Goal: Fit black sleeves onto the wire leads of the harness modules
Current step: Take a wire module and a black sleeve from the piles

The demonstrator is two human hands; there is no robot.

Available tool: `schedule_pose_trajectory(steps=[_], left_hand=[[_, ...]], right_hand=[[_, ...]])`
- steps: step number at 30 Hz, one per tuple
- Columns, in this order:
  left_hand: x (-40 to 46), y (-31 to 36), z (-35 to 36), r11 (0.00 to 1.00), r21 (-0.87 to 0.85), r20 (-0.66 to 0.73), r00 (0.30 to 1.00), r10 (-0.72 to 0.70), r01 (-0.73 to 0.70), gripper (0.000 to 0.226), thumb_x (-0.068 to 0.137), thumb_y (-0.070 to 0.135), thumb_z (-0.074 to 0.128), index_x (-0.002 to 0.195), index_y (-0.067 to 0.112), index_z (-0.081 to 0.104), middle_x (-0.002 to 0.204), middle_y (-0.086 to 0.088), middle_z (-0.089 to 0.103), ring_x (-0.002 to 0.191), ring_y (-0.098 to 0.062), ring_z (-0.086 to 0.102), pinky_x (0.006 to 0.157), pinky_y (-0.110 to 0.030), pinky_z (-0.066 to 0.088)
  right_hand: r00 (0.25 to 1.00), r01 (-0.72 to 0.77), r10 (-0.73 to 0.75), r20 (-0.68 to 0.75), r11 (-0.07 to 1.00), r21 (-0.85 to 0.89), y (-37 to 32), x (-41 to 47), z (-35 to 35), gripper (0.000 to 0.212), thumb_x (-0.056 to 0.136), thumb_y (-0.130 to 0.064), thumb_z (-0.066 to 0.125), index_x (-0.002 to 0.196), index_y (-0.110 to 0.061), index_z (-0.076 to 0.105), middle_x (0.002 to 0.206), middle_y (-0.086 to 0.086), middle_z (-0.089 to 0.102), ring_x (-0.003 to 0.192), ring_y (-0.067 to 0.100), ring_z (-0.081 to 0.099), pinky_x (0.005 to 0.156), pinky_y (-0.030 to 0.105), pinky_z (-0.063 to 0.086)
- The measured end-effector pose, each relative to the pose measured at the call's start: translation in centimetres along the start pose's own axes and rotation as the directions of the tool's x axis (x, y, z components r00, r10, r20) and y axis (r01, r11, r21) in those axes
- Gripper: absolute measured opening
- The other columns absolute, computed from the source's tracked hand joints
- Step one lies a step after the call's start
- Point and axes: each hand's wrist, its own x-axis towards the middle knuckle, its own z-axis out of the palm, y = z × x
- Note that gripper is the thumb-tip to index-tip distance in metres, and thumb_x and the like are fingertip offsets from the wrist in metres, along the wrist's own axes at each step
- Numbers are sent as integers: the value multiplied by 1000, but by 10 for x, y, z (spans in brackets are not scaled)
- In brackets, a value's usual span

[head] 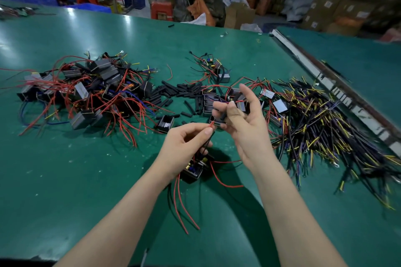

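My left hand [184, 147] pinches red and black wire leads [208, 136] that rise from a small black harness module [195, 169] hanging below it. Loose red leads [184, 208] trail from the module toward me. My right hand [240, 123] is raised just right of the left, thumb and forefinger pinching a short black sleeve [225, 112] at a red wire tip. A loose heap of black sleeves [180, 91] lies on the green table [86, 169] beyond my hands.
A pile of modules with red leads [86, 91] lies at the left. A few modules [217, 69] sit further back. A tangle of black, yellow and purple wires [321, 128] spreads at the right beside a metal rail [338, 91]. Boxes and stools stand past the table's far edge.
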Motion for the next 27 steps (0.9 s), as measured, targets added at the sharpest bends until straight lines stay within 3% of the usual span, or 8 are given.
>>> schedule_pose_trajectory(steps=[3,9,15,27], left_hand=[[0,-1,-2,1000,26,14,1000,-3,3,16,91,6,55,91,13,69,56,7,62,51,-2,54,52,-13,45],[-1,0,-1,997,31,75,995,-67,64,36,92,4,54,71,22,77,52,-1,47,44,-5,39,45,-13,32],[-3,1,0,997,26,98,993,-69,67,34,92,3,53,71,19,76,50,1,46,42,-4,37,44,-12,31],[-5,3,-1,999,28,104,994,-37,34,33,92,6,54,74,22,77,50,1,46,42,-3,38,45,-11,31]], right_hand=[[999,-38,39,-24,999,32,-1,1,-2,19,100,-18,46,116,-27,49,88,-1,74,83,14,68,65,21,48],[991,-134,134,1,989,58,-3,1,-5,12,99,-19,47,110,-24,52,80,-1,75,70,9,67,51,15,39],[982,-173,175,68,984,-41,-2,0,-6,13,98,-26,50,108,-27,58,80,-3,74,72,9,67,55,16,40],[982,-188,189,-7,972,-144,-2,2,-13,14,99,-26,50,109,-28,59,80,-3,74,69,8,65,60,24,36]])
